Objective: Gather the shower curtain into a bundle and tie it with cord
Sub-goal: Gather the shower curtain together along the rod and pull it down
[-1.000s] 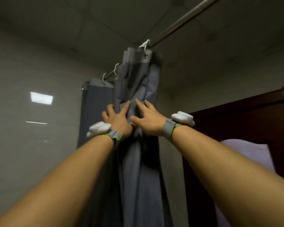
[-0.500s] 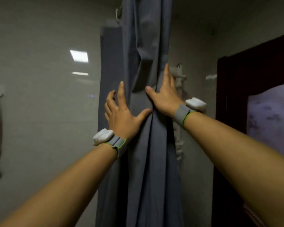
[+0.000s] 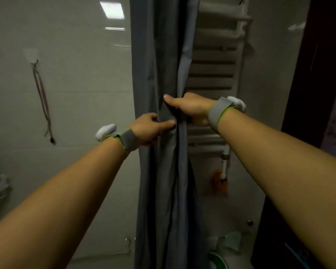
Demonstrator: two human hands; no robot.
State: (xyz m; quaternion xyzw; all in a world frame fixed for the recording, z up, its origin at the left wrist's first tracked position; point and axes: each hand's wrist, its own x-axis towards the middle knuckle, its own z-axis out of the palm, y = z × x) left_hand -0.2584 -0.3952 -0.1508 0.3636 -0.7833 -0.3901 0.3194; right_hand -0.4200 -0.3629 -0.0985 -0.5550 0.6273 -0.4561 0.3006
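On the wall at far left a cord (image 3: pixel 42 98) hangs from a hook (image 3: pixel 31 55), well apart from both hands and untouched.

Next rightward, the left hand (image 3: pixel 149 130) is closed on the curtain (image 3: pixel 163 171), its thumb lying across the front folds and the other fingers wrapped round the left side. The curtain hangs as a narrow column down the middle of the view, already drawn together into pleats, running from the top edge to the bottom. The right hand (image 3: pixel 190 107) clasps the same column from the right, slightly higher than the left, thumb pressed over the front and the rest of the fingers hidden behind the cloth. The two hands sit close together, one on each side, with the bundle pinched between them.

Behind the right hand a white radiator (image 3: pixel 217 55) is fixed to the wall.

The step in hand looks like the gathering itself, nearly finished: the folds are squeezed tight at hand height, though below they spread looser. The next move probably calls for one hand to keep the bundle clamped while the other reaches left for the cord; letting go with both would likely let the pleats fall open.
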